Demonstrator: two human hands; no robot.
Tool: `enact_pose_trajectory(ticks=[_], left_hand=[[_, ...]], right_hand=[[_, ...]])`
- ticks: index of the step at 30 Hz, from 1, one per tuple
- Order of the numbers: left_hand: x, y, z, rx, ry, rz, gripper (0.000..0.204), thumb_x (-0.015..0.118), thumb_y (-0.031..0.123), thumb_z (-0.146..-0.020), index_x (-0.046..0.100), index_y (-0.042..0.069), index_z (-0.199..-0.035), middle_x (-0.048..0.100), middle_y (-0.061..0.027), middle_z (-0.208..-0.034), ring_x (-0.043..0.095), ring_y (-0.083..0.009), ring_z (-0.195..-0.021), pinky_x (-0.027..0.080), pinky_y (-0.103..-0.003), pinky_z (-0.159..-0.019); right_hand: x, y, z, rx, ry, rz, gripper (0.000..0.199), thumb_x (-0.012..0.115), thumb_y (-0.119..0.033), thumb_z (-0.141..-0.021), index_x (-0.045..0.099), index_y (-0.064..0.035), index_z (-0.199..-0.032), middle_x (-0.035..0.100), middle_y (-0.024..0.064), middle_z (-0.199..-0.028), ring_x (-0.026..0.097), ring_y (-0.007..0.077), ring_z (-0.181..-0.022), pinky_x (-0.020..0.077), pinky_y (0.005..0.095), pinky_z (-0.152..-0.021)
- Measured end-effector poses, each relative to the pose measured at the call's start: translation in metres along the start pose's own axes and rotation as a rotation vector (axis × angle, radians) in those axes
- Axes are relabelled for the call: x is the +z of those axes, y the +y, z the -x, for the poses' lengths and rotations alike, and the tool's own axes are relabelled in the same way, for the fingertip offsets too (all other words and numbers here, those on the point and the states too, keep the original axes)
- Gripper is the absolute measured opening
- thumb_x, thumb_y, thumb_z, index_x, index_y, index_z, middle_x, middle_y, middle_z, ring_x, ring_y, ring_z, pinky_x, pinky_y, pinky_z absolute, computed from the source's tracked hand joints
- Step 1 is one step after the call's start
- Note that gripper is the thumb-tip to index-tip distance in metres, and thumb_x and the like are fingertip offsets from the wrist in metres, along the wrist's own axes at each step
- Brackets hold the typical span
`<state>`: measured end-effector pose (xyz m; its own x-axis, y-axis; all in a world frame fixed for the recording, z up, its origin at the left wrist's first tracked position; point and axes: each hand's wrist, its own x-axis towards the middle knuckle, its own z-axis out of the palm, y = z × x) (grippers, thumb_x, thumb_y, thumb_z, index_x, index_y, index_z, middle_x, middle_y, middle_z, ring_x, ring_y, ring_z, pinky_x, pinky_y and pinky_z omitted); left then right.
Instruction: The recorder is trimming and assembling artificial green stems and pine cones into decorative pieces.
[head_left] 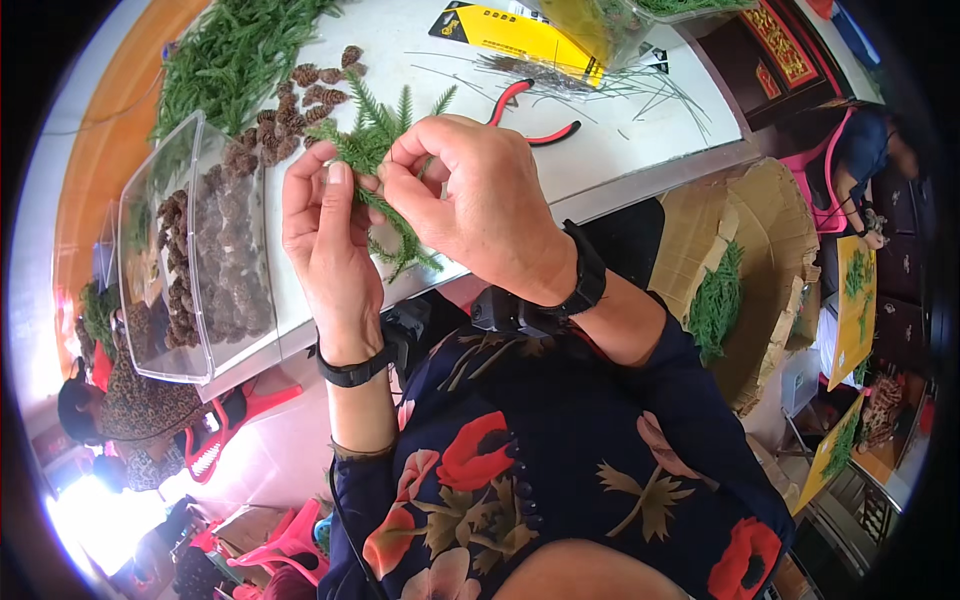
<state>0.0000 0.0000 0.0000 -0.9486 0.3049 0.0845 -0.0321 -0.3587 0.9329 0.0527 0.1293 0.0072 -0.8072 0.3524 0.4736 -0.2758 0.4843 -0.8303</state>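
Observation:
Above the white table, my left hand pinches a green artificial pine sprig between its thumb and fingers. My right hand is closed at the same place on the sprig, thumb and forefinger together near the left thumb. The sprig fans out beyond both hands, and a lower piece of it hangs between my wrists. Whether a thin wire is also in the right fingers cannot be made out. Just past the right hand lie pliers with red and black handles. Small brown pine cones are scattered beyond the left hand.
A clear plastic box of pine cones stands at the left. Behind it is a heap of green sprigs. Loose wires and a yellow-and-black package lie at the far right. A cardboard box stands right of the table; other people sit nearby.

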Motion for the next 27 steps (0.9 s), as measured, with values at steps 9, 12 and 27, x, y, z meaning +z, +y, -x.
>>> enact_pose_trajectory(ticks=[9,12,27], left_hand=[[-0.001,-0.003,-0.001,-0.035,0.032,-0.02,0.016,0.052,0.012,-0.097,0.053,0.004,-0.111,0.062,-0.0031,-0.086,0.058,-0.0079,-0.076,0.045,-0.019,-0.061],[-0.003,-0.002,-0.001,-0.093,0.033,-0.014,0.015,0.052,0.013,-0.097,0.054,0.005,-0.11,0.061,-0.0023,-0.085,0.057,-0.0074,-0.075,0.044,-0.018,-0.06],[0.0,0.0,0.0,-0.18,-0.026,-0.003,0.013,0.06,0.011,-0.092,0.056,0.007,-0.104,0.064,-0.0044,-0.084,0.061,-0.0103,-0.075,0.046,-0.019,-0.062]], right_hand=[[0.0,0.006,0.001,-0.06,0.023,0.006,0.008,0.067,-0.004,-0.077,0.061,-0.0005,-0.077,0.062,0.0073,-0.07,0.062,0.0154,-0.055,0.0461,0.0259,-0.05],[-0.003,0.006,0.002,-0.106,0.021,0.071,0.008,0.068,-0.003,-0.077,0.06,-0.001,-0.077,0.06,0.0067,-0.069,0.06,0.0161,-0.054,0.045,0.0271,-0.049],[-0.018,0.005,0.009,-0.104,-0.073,0.097,0.009,0.068,-0.004,-0.076,0.06,-0.0021,-0.078,0.059,0.0067,-0.07,0.059,0.0195,-0.06,0.0444,0.0298,-0.052]])
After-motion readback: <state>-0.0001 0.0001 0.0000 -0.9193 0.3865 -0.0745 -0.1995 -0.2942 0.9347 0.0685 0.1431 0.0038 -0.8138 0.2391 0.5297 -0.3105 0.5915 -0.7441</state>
